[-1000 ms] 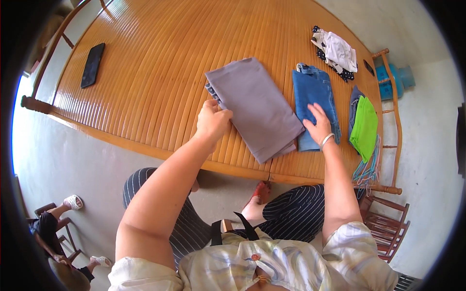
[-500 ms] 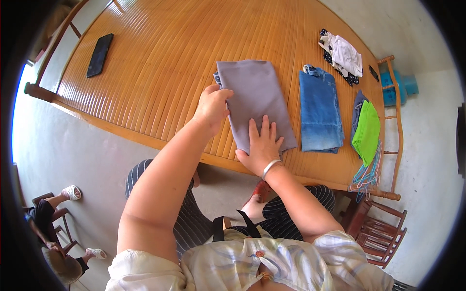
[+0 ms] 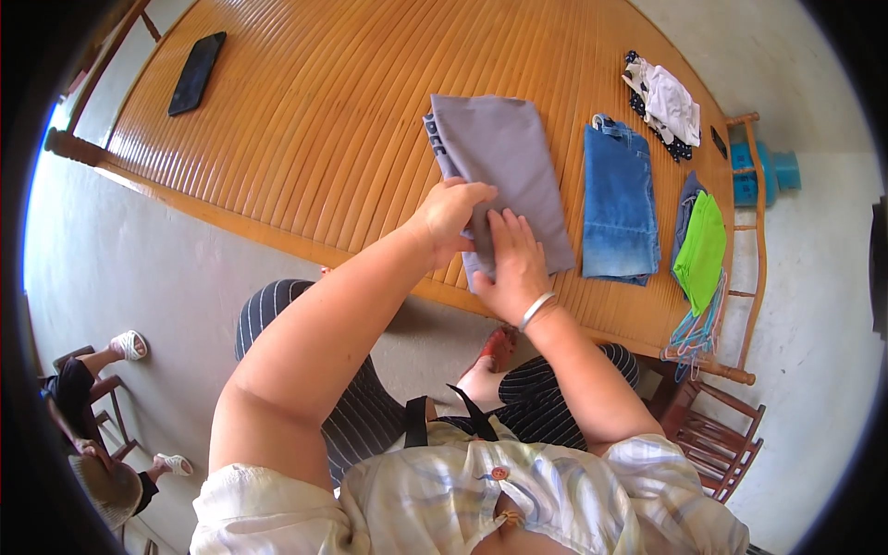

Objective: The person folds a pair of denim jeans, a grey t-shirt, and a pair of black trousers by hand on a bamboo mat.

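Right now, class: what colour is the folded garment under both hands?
Grey: the folded garment shows best in the head view.

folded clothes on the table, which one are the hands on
The grey folded garment: both the left hand and right hand press its near end. The blue jeans and green garment lie untouched to its right.

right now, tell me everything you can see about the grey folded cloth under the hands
The grey cloth is a plain, soft-looking garment folded into a long rectangle, with a band of pale lettering along its left edge. It lies flat on the slatted wooden table, left of the folded jeans. At its near end the left hand grips the edge while the right hand presses flat on it.
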